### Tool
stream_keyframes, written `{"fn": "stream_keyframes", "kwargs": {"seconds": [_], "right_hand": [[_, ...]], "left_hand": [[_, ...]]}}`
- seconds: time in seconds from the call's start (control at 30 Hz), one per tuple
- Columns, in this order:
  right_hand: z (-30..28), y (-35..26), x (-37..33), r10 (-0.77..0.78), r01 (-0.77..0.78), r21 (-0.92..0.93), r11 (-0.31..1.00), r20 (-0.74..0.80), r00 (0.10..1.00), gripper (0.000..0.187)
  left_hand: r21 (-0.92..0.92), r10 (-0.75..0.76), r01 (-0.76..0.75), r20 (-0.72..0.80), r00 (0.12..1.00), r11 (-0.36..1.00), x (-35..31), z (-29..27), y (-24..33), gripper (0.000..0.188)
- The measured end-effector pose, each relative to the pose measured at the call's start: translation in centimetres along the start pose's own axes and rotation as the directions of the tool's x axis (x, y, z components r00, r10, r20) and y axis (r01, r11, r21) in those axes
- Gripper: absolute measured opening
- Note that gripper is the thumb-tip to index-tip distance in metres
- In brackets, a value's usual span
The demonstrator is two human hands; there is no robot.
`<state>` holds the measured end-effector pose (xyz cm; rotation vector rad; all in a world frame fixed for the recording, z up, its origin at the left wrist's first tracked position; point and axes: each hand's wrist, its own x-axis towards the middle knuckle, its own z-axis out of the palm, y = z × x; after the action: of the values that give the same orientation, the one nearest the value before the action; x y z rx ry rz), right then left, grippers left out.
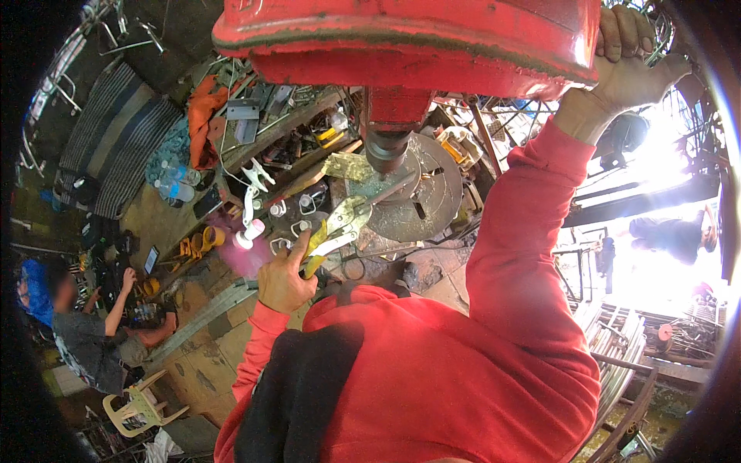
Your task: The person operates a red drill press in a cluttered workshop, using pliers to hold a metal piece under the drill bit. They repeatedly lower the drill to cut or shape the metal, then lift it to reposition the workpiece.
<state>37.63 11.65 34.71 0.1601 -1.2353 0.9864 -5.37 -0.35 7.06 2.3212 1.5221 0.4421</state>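
Note:
My left hand [284, 279] is closed round the yellow handles of locking pliers [340, 224]. Their jaws grip a flat metal bar [392, 187], which reaches over the round slotted table [444, 193] of a red drill press [401, 46]. Above the bar's far end sits the dark chuck [386, 150]; whether a bit touches the metal is hidden. High at the right, my right hand [624, 65] lies against the side of the press head. Its fingers are curled and its thumb stands out; what they hold is hidden.
Behind the press, a wooden bench [289, 135] carries metal pieces and tools. A white lamp [248, 231] glows left of the pliers. Another person [96, 332] sits at the far left with a phone [151, 259], near a plastic chair [143, 405]. Coiled tubing [617, 347] lies at the right.

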Motion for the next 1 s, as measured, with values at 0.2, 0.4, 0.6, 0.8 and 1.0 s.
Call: {"fn": "stream_keyframes", "kwargs": {"seconds": [0.2,0.4,0.6,0.8,1.0], "right_hand": [[0.1,-0.3,0.5,0.001,-0.002,-0.037,0.999,-0.013,1.0,0.05],[0.0,-0.2,0.4,-0.014,0.01,-0.074,0.997,-0.043,0.999,0.05],[-1.5,-0.7,0.6,-0.046,0.039,-0.114,0.993,-0.062,0.997,0.049],[-3.1,-2.5,1.1,-0.123,0.02,-0.347,0.938,-0.277,0.953,0.063],[-3.5,-2.0,1.2,-0.194,0.082,-0.36,0.929,-0.289,0.937,0.063]], "left_hand": [[-0.003,0.006,-0.006,-0.033,0.999,1.0,0.0,0.3,0.0,0.081],[0.012,-0.005,0.006,-0.038,0.999,1.0,-0.3,0.4,0.5,0.079],[0.011,-0.062,0.062,0.033,0.997,0.998,-0.8,0.1,2.0,0.081],[0.008,-0.112,0.112,0.089,0.99,0.994,-1.8,0.5,3.5,0.087],[0.038,-0.118,0.112,0.235,0.965,0.993,-2.3,1.1,4.6,0.097]]}}
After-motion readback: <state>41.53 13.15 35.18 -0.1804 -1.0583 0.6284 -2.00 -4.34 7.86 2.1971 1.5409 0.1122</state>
